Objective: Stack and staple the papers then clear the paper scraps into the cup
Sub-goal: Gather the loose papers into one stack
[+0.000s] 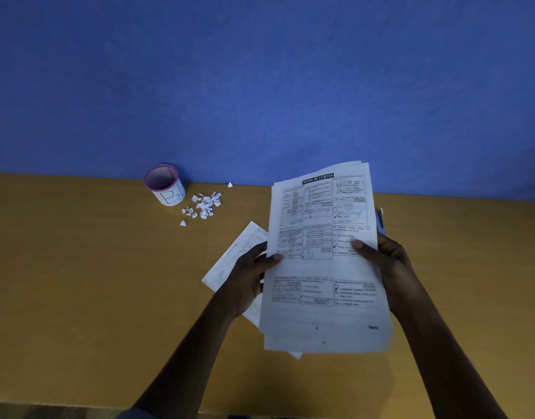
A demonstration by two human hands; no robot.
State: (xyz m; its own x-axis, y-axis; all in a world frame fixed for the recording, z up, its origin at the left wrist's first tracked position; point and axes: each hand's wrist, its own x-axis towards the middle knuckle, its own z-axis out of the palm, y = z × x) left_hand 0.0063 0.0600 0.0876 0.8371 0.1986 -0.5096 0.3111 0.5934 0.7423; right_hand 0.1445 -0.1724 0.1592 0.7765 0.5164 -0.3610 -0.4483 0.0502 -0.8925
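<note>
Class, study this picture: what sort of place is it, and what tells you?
Likely a study or classroom desk against a blue wall: the left hand and right hand hold printed worksheets, and a labelled cup stands beside paper scraps.

One cup [166, 189], one stack of papers [323, 267], one loose sheet [239, 249], left hand [248, 276], right hand [393, 261], many scraps [204, 205].

Blue textured wall [260, 86] rising straight behind the far edge of an ochre desk [78, 282], all dimly lit.
</note>
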